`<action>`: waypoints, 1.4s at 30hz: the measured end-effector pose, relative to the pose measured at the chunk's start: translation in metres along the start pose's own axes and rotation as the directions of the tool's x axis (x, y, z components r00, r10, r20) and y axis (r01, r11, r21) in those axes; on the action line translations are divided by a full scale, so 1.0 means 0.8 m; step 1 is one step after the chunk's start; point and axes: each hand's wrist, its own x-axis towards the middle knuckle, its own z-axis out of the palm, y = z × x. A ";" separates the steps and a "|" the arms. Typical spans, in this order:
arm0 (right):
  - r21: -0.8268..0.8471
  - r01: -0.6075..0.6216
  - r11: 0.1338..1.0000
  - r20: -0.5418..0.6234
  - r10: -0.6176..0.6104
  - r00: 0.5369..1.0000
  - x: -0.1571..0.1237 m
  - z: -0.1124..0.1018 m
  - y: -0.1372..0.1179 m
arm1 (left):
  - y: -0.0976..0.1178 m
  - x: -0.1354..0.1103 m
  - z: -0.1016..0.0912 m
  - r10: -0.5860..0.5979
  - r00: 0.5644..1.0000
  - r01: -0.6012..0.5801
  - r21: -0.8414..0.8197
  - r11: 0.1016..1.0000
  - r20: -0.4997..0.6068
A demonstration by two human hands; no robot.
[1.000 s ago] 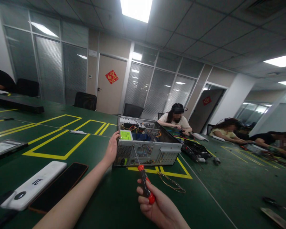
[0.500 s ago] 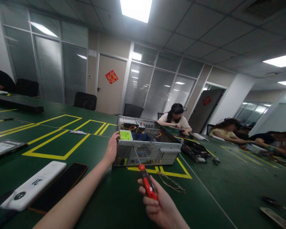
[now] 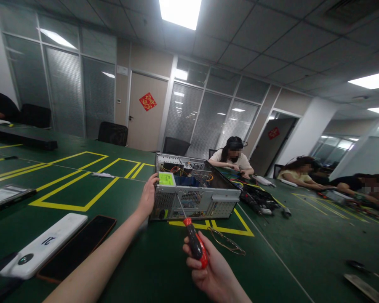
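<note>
**Screwdriver (image 3: 195, 242) Raised to the Back of an Open Computer Case (image 3: 219, 198)**

The right hand (image 3: 210, 265) grips the red-and-black handle, fingers curled round it, the shaft slanting up and away to the case's rear panel (image 3: 204, 204). The tip appears to meet the metal beside the central grille; whether it sits in a screw cannot be told.

The left hand (image 3: 148, 195) lies against the case's left end, fingers fairly straight and close together at the upper corner, beside a power supply (image 3: 166, 179) with a bright green label. Whether that hand's thumb also grips cannot be told.

The case lies on the green table (image 3: 154, 269), open side up, rear panel facing the near edge, partly over yellow tape (image 3: 249, 231). A thin wire-like loop (image 3: 229, 244) lies just in front of it. Toward the table's near left corner, a white device (image 3: 47, 244) marked 21 lies beside a dark phone (image 3: 78, 248). A black heap of parts (image 3: 260, 201) lies beyond the case's right end; at the far edge, a person (image 3: 230, 158) leans over the table.
</note>
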 end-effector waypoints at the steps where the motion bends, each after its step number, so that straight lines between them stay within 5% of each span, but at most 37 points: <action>1: -0.007 -0.009 1.000 0.010 0.009 1.000 -0.001 0.001 -0.001 | 0.000 0.000 0.000 0.001 1.000 -0.001 -0.001 1.000 0.001; 10: -0.097 -0.002 0.995 0.158 0.017 0.987 0.004 -0.016 -0.002 | 0.003 -0.002 0.001 -0.009 1.000 0.009 -0.009 1.000 0.008; 21: 0.052 -0.033 0.998 -0.051 0.035 0.998 -0.005 0.009 -0.004 | 0.002 -0.002 0.002 -0.007 1.000 0.007 -0.014 1.000 -0.005; 31: -0.047 -0.018 0.999 0.146 0.025 0.989 0.008 -0.020 -0.002 | 0.001 -0.001 0.000 -0.003 1.000 0.003 -0.001 1.000 0.009; 42: 0.006 0.023 1.000 0.114 -0.024 0.993 0.005 -0.015 -0.005 | -0.001 -0.002 0.001 0.009 1.000 -0.009 -0.003 1.000 0.002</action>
